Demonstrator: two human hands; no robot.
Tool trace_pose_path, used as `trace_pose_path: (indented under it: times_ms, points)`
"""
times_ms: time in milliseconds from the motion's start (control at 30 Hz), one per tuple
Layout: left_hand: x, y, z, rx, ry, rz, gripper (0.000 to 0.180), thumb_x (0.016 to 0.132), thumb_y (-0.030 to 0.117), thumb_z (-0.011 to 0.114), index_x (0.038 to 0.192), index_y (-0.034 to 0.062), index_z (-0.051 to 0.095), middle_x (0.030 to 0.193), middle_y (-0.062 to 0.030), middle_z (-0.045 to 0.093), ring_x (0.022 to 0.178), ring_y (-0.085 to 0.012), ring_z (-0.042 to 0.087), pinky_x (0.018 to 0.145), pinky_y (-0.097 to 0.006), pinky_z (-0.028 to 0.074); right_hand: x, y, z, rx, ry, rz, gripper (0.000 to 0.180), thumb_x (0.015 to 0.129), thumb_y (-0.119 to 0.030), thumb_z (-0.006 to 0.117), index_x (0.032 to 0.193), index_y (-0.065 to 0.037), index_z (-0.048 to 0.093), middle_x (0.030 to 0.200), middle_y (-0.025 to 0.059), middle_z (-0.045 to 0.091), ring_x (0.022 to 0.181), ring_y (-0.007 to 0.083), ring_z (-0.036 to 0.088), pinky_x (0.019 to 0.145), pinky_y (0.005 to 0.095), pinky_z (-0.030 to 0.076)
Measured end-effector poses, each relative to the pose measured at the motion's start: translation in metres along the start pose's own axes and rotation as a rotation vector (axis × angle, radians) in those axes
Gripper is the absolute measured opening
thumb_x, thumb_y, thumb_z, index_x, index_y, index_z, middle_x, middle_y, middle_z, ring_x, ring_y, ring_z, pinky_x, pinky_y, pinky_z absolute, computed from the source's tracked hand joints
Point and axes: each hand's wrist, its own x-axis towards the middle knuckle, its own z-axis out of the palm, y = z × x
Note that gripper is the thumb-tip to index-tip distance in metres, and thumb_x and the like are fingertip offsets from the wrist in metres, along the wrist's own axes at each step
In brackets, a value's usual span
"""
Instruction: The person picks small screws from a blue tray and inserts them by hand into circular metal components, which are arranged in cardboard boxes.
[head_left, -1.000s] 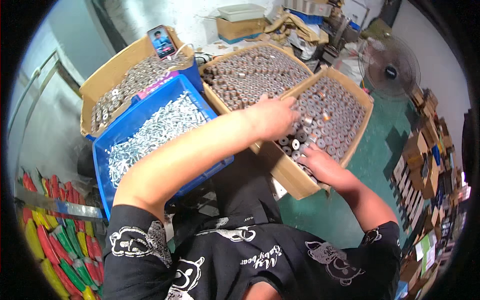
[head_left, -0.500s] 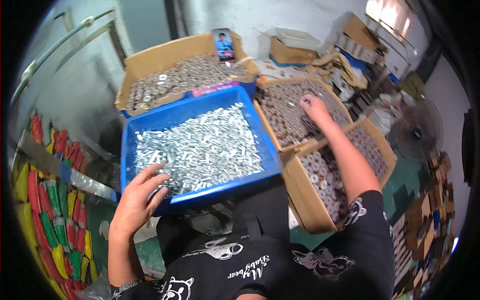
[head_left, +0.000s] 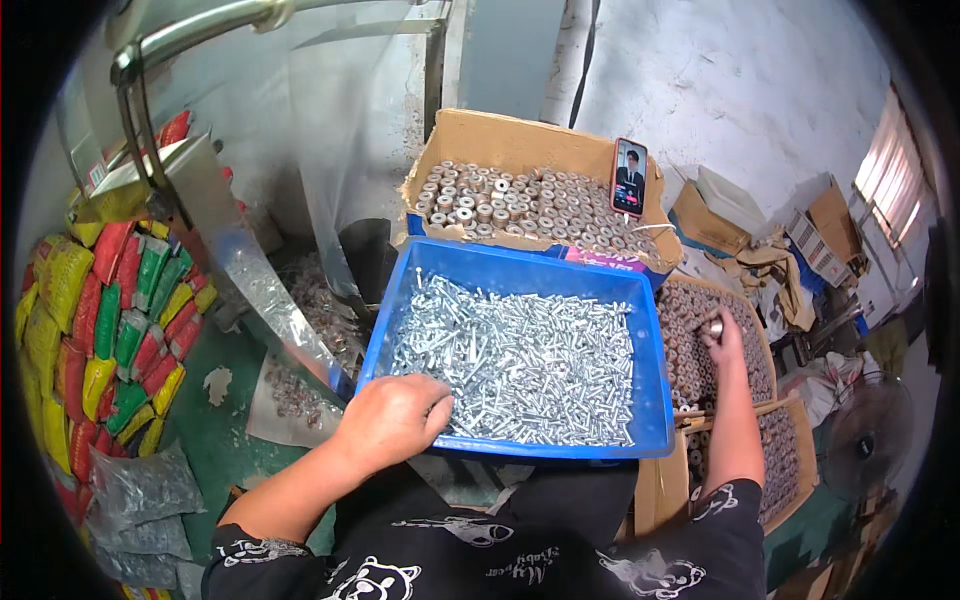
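Observation:
A blue plastic bin [head_left: 655, 375] in front of me holds a heap of small silvery screws [head_left: 540, 350]. Over its near left edge is my left hand [head_left: 395, 420], fingers curled in and thumb pressed toward them; whatever they hold, if anything, is hidden. To the right, my right hand [head_left: 727, 342] is closed around a small round metal-faced roller [head_left: 713, 328]. It is above a cardboard box [head_left: 762, 345] packed with rows of brownish rollers with pale ends [head_left: 685, 345].
Behind the bin, another cardboard box [head_left: 520, 135] holds more rollers, with a phone [head_left: 628, 178] propped upright in it. A third roller box [head_left: 660, 485] stands nearest me at right, by a fan [head_left: 865, 440]. Colourful sacks [head_left: 110, 340] are stacked left, past a metal bar [head_left: 265, 300].
The view has swung left, so the bin and boxes appear further right. My left hand's spread fingers have curled in. In my right hand a roller now shows.

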Motion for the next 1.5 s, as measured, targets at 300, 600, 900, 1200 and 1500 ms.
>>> trace_pose_path:
  times_ms: [300,600,900,1200,1500]
  points:
    - [-0.005,-0.010,0.005,-0.060,0.076,0.017,0.018,0.084,0.019,0.060,0.077,0.0038,0.065,0.074,-0.0156,0.064,0.070,-0.0350,0.062,0.064,-0.045,0.050,0.025,-0.005,0.453,-1.410,-0.420,-0.868,0.047,0.089,-0.027,0.054,0.133,-0.010,0.050,0.114,0.0240,0.062,0.108,0.0367,0.059,0.094,0.0426,0.045]
    - [-0.005,-0.012,0.002,-0.086,0.095,-0.006,0.027,0.085,0.024,0.059,0.071,0.0020,0.063,0.070,-0.0182,0.063,0.065,-0.0369,0.062,0.062,-0.046,0.050,0.044,0.085,0.541,-1.861,-0.200,-0.601,0.032,0.093,-0.017,0.038,0.119,-0.010,0.056,0.112,0.0193,0.064,0.105,0.0345,0.062,0.088,0.0467,0.049]
    - [-0.006,-0.013,0.002,-0.040,0.134,0.016,0.028,0.084,0.026,0.060,0.070,0.0026,0.064,0.069,-0.0190,0.063,0.063,-0.0369,0.062,0.060,-0.046,0.051,-0.081,0.079,0.601,-1.091,-0.777,-0.733,0.030,0.082,-0.027,0.060,0.109,-0.014,0.064,0.097,0.0176,0.068,0.091,0.0347,0.065,0.081,0.0434,0.051]
    - [-0.009,-0.008,0.005,0.021,0.127,-0.032,0.027,0.084,0.028,0.059,0.072,0.0047,0.067,0.071,-0.0180,0.064,0.067,-0.0371,0.063,0.064,-0.047,0.051,-0.121,0.120,0.579,-0.981,-0.742,-0.800,0.032,0.082,-0.025,0.059,0.109,-0.009,0.066,0.102,0.0189,0.067,0.096,0.0336,0.064,0.084,0.0408,0.050]
    - [-0.006,-0.003,0.007,0.062,0.129,-0.056,0.029,0.085,0.028,0.056,0.072,0.0045,0.066,0.073,-0.0185,0.064,0.071,-0.0380,0.062,0.067,-0.047,0.050,-0.139,0.050,0.325,-2.047,-0.861,-0.277,0.051,0.075,-0.026,0.072,0.121,-0.007,0.058,0.114,0.0189,0.062,0.106,0.0374,0.059,0.091,0.0432,0.047]
